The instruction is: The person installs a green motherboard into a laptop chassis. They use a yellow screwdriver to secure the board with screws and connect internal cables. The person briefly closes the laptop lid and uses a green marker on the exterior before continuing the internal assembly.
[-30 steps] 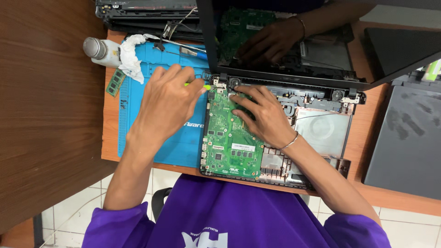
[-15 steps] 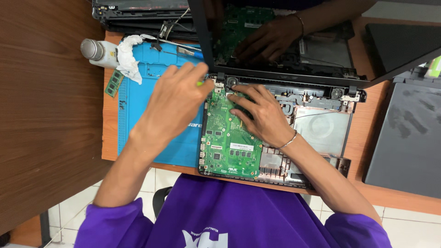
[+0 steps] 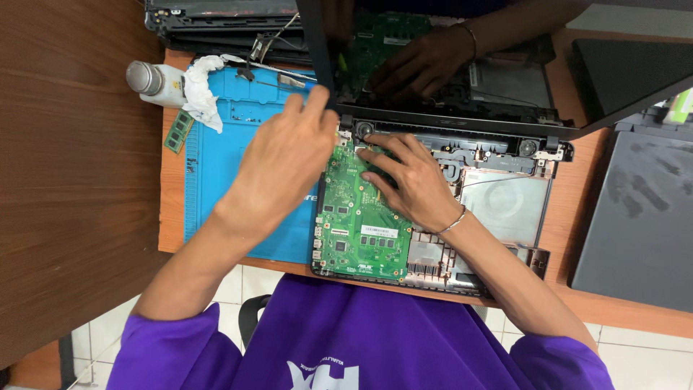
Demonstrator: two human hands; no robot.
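We are pressing our right hand [image 3: 408,180] flat, fingers spread, on the green circuit board [image 3: 357,224] lying in the opened laptop base [image 3: 505,209] at the tabletop's [image 3: 577,238] near edge. Our left hand [image 3: 281,162] is hovering over the board's upper left corner, fingers curled; whether it is pinching anything, we cannot tell.

As we judge it, a slip of either hand could be flexing the board or scraping its small parts, and the hinge just beside our fingertips could be catching them.

A white rectangular label is sitting mid-board, above a row of black chips. On the blue work mat [image 3: 231,166] a small green memory stick [image 3: 178,131] is lying near a grey-capped bottle [image 3: 155,83] and a white cloth [image 3: 203,90]. Across from us, another person's hand [image 3: 422,65] is working in a second laptop.
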